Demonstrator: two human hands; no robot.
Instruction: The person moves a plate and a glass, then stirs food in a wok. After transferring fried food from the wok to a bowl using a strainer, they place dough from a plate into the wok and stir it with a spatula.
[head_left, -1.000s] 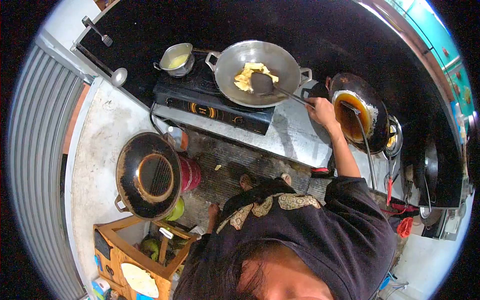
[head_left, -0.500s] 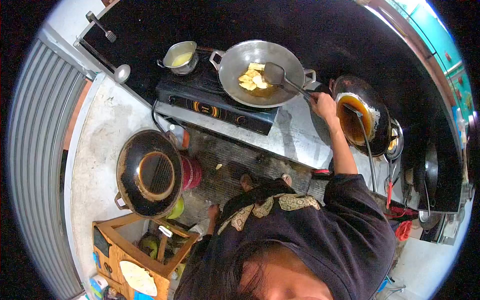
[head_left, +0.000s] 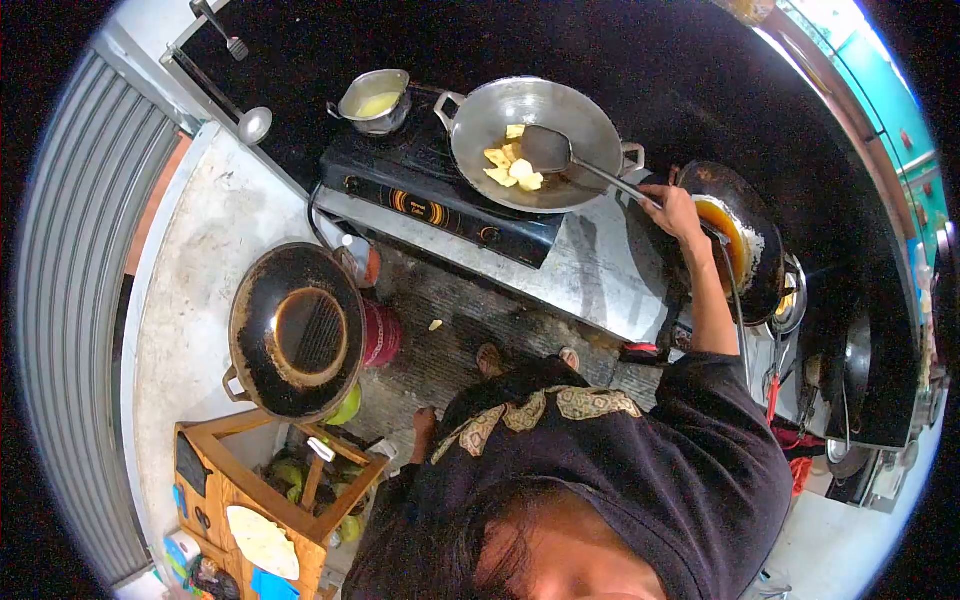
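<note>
My right hand (head_left: 676, 213) is closed around the handle of a metal wok spatula (head_left: 605, 174). The spatula's broad blade rests inside a silver two-handled wok (head_left: 590, 120), against several pale yellow food pieces (head_left: 512, 165) in its bottom. That wok sits at the right end of a black gas stove (head_left: 430, 205). Just right of my hand is a dark wok (head_left: 765, 230) with brown-orange liquid and a long-handled utensil in it. My left hand (head_left: 425, 424) hangs low beside my body, near a wooden frame; its fingers are too small and dark to make out.
A small pot (head_left: 380, 92) of yellowish liquid stands on the stove's left side. Another dark wok (head_left: 250, 330) with dark liquid sits at the left, above a red container (head_left: 382, 335). A wooden stand (head_left: 235, 470) is at lower left. A ladle (head_left: 255, 125) lies at the counter's edge.
My right hand has moved a little right with the spatula handle. The food pieces by the blade have shifted and lie differently. The whole view has shifted slightly; my left hand stays low.
</note>
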